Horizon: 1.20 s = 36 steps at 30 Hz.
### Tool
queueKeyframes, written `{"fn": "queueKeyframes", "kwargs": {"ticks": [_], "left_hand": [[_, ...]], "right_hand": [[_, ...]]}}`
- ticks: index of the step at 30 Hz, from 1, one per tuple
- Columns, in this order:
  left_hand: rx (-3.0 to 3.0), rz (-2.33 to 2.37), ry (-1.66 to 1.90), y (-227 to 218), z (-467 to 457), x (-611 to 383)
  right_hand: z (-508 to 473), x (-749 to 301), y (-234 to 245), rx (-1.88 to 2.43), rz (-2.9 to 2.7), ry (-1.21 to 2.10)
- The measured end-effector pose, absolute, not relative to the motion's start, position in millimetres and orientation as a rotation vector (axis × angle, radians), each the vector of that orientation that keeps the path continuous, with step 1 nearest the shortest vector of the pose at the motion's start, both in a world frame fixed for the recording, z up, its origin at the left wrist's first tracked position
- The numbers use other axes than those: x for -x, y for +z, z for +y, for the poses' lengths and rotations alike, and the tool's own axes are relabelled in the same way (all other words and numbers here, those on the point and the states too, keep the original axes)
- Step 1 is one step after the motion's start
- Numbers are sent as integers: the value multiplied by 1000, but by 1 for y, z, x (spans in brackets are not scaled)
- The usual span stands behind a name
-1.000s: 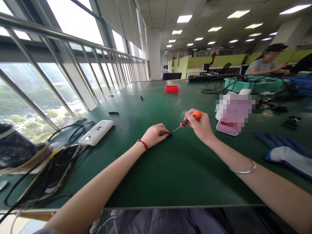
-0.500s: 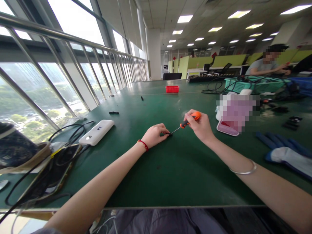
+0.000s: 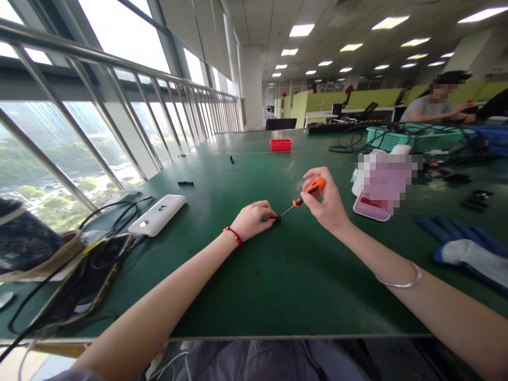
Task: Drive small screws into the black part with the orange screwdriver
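Observation:
My right hand (image 3: 326, 200) is closed around an orange-handled screwdriver (image 3: 308, 191), held at a slant with its thin shaft running down and left. The tip meets a small black part (image 3: 277, 217) on the green table (image 3: 278, 275). My left hand (image 3: 253, 218), with a red string at the wrist, pinches that black part against the tabletop; most of the part is hidden by the fingers. A silver bangle sits on my right forearm.
A white power bank (image 3: 156, 214) and tangled black cables (image 3: 99, 248) lie at the left. Blue and grey gloves (image 3: 462, 246) lie at the right, a pink box (image 3: 371, 207) beyond my right hand. Farther off are a red tray (image 3: 280, 144), a teal basket (image 3: 413, 138) and a seated person (image 3: 434, 103).
My right hand has lifted and rolled slightly, tipping the screwdriver handle higher; its tip stays at the black part. My left hand has not moved.

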<state>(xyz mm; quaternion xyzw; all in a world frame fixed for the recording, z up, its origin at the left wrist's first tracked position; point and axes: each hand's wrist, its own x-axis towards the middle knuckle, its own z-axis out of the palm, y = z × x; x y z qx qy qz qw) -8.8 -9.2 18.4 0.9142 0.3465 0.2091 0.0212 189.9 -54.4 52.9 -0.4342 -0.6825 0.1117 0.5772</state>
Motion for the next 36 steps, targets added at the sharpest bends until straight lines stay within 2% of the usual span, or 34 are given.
{"fn": "queueKeyframes", "kwargs": {"ticks": [7,14,28,36], "left_hand": [[-2875,1065,651,18,-9,9],[-2872,1076,643,18,-9,9],[-2874,1191,623,20,-10,10],[-2902,1219,654,22,-9,13]], "right_hand": [[-59,-186,56,1025,-1682,298],[-59,-186,54,1080,-1702,183],[-55,-188,49,1024,-1796,274],[-49,-189,41,1059,-1851,112]]}}
